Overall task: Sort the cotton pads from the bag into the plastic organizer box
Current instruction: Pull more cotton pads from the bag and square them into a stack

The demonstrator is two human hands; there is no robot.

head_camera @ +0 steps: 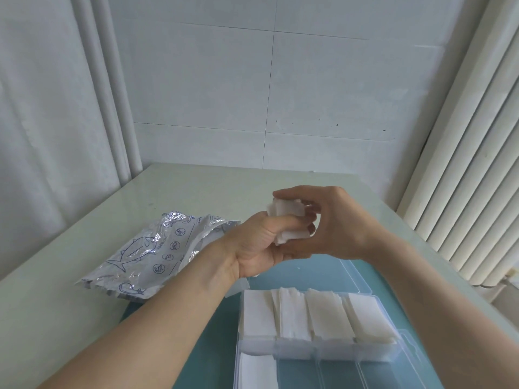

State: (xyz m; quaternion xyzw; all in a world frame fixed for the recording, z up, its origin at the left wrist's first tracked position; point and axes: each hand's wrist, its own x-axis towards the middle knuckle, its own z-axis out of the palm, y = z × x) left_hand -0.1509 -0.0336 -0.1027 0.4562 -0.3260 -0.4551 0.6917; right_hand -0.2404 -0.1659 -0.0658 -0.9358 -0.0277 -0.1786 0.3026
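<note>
grip: left hand (259, 248) and right hand (334, 220) both curled round a stack of cotton pads (289, 220) | organizer box (404, 336) directly below, nearer camera | far row filled, near row mostly free | bag (151, 254) left, on tabletop (56, 318)

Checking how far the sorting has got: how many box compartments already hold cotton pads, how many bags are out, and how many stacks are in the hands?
Filled compartments in the organizer box: 5
Bag: 1
Stack of pads held in both hands: 1
Total: 7
</note>
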